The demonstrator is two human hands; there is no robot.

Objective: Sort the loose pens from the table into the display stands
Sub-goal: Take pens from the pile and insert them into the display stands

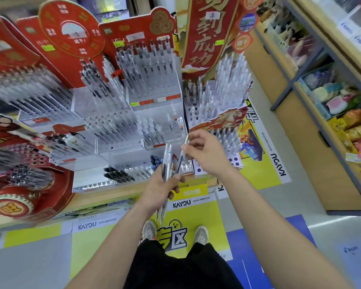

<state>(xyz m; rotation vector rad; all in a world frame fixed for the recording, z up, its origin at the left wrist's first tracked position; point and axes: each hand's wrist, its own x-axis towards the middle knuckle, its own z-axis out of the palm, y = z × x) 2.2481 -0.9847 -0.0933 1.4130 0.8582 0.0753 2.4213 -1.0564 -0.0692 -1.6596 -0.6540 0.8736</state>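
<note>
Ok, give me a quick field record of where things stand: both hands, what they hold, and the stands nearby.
left hand: grips a bundle of clear-barrelled pens, held roughly upright
right hand: pinches a single clear pen with dark ink beside the bundle
nearest stand: clear acrylic tiered stand just beyond the hands, only a few pens in it
right stand: stand of white upright pens, densely filled
table front: dark pens lying flat near the wooden table edge
</note>
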